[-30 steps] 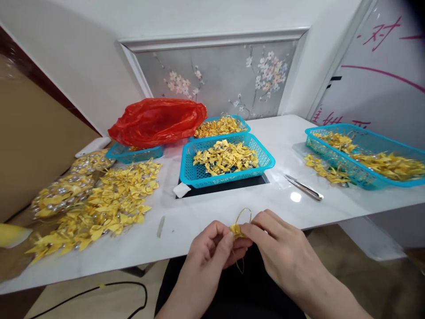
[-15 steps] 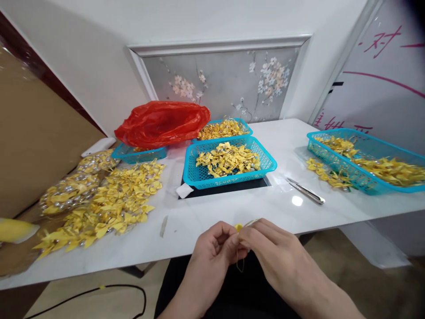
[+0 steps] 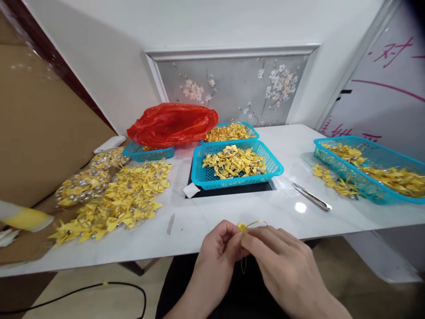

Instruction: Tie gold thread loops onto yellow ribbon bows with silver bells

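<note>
At the table's near edge my left hand (image 3: 217,252) and my right hand (image 3: 279,254) meet, their fingertips closed together. Between them shows a small yellow ribbon flower (image 3: 242,227), pinched by the left fingertips. A thin yellow-green cord (image 3: 257,222) loops over my right fingers, and another loop of it hangs below the hands. The right thumb and forefinger press on the cord near the flower's base. Fingers hide most of the flower's underside, so any knot there cannot be made out.
Blue baskets (image 3: 237,181) hold yellow flowers, with another basket (image 3: 372,195) at right. Thread snips (image 3: 312,197) lie before it. Loose yellow flowers with silvery beads (image 3: 129,195) are heaped at left, beside a yellow roll (image 3: 26,217). A red plastic bag (image 3: 172,126) covers one basket.
The view has shifted a little, moving the scene rightward. The flower shows more between my fingertips, and the cord now forms a wider loop above my right hand.
</note>
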`<action>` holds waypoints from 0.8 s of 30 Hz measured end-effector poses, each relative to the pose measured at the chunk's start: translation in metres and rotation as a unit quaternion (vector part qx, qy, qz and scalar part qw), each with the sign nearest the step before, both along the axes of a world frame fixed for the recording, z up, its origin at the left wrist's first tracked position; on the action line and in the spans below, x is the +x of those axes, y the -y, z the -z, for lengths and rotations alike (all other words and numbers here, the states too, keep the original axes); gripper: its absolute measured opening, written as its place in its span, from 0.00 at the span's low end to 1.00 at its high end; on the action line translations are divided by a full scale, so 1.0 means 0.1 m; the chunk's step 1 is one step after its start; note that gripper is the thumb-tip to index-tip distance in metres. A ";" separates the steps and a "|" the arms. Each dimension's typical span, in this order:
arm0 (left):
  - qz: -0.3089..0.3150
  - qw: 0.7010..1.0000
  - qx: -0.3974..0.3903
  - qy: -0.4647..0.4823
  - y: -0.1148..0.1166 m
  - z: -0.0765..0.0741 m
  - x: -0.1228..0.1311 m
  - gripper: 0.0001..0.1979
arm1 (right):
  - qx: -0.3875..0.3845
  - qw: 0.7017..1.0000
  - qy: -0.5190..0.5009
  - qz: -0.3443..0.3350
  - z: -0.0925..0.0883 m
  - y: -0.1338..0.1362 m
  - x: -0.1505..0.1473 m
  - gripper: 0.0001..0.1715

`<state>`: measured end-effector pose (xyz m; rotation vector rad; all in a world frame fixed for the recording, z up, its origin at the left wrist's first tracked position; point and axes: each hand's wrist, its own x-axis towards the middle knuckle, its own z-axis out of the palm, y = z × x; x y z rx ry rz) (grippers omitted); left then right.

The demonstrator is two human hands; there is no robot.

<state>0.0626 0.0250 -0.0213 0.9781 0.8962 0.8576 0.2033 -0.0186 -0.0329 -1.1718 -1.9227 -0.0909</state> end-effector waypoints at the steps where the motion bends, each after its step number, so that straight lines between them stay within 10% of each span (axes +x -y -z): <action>1: 0.001 1.000 -0.006 0.000 0.00 0.00 -0.01 0.17 | 0.004 0.999 -0.031 0.007 -0.01 0.00 0.01 0.14; 4: 0.010 0.999 -0.031 -0.006 0.01 0.00 -0.06 0.16 | -0.037 0.966 -0.255 0.035 -0.02 0.03 0.09 0.07; 9: 0.016 0.998 -0.064 0.005 0.01 0.01 -0.15 0.16 | -0.112 0.714 -0.690 0.042 0.00 0.03 0.43 0.16; 24: 0.028 0.988 -0.138 0.068 -0.03 -0.03 -0.30 0.13 | 0.105 0.731 -0.632 0.236 0.30 0.04 1.27 0.25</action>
